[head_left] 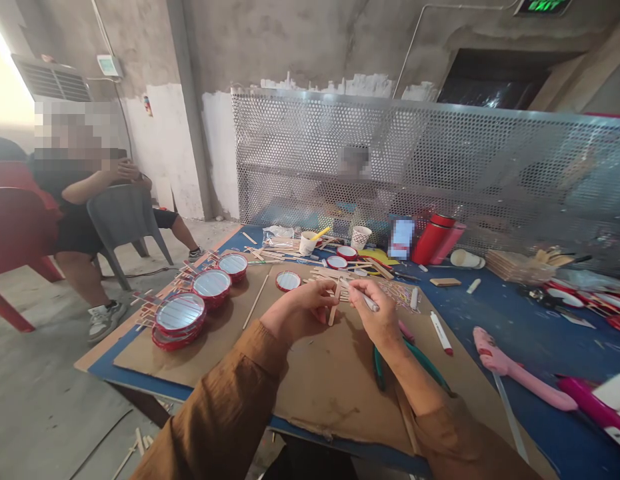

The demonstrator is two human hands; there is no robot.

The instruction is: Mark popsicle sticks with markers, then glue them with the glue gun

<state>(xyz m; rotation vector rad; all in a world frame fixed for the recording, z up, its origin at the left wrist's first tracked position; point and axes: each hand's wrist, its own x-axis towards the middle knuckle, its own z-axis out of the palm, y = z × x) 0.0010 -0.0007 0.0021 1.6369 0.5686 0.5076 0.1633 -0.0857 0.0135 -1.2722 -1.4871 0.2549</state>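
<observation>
My left hand (313, 303) is closed on a flat wooden craft stick (333, 312), held nearly upright above the cardboard sheet (320, 393). In my right hand (377, 307) is a white marker (369, 301), its tip end close to the top of the stick. Teal-handled pliers (377, 369) lie partly hidden under my right forearm. Right of them rests a white marker with a red end (441, 333). Just beyond my left hand lies a small red-rimmed disc (289, 281). More wooden sticks are scattered behind both hands.
Red-rimmed discs with stick frames (180, 313) stand stacked along the left. A pink glue gun (520, 377) lies right. At the back are paper cups (361, 237), a phone (402, 237), a red bottle (433, 239) and a perforated metal screen (300, 147). A person sits at left.
</observation>
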